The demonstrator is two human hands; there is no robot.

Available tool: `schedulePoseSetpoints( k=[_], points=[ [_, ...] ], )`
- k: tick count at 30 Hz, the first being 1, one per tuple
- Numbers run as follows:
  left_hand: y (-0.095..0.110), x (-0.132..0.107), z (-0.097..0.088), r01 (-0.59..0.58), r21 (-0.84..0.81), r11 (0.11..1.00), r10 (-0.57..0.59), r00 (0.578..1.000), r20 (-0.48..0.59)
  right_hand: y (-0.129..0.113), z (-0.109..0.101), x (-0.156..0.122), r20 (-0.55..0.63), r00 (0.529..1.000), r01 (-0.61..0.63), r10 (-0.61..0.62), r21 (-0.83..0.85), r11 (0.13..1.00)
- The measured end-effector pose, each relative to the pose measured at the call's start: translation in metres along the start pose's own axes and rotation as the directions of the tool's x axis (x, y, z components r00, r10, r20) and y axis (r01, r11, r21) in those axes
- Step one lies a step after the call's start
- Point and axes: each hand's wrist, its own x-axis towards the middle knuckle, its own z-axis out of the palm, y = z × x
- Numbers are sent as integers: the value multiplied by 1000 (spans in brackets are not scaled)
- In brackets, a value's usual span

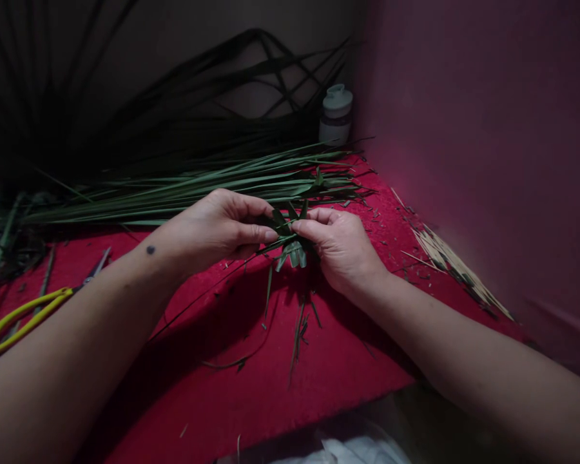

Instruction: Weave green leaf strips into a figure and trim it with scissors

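1. Head view shows a small woven leaf piece (288,240) held between both hands above the red tabletop (251,386); several strips are already folded and crossed into a knot-like cluster, with loose ends sticking up and hanging down.
2. Judging by those free ends, the weaving looks begun but not finished: the piece is small and nothing is trimmed or tucked.
3. A big bundle of long green leaves (198,183) lies unused behind the hands, and short cut scraps (299,328) are scattered on the cloth below them.
4. Left hand (217,225) is curled, its thumb and fingers pinching the left side of the woven piece.
5. Right hand (341,248) is also curled, thumb and forefinger pressed on the right side of the piece.
6. Yellow-handled scissors (24,316) rest on the tabletop to the left, well apart from both hands; a white jar (336,115) stands in the far corner.
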Motion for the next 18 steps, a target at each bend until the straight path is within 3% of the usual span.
schedulePoseSetpoints(
  k=[18],
  points=[
    [8, -8, 7, 17, 19, 1000, -17, 1000, -17, -2, 2, 0, -39, 999, -1, 2, 31, 1000]
  ],
)
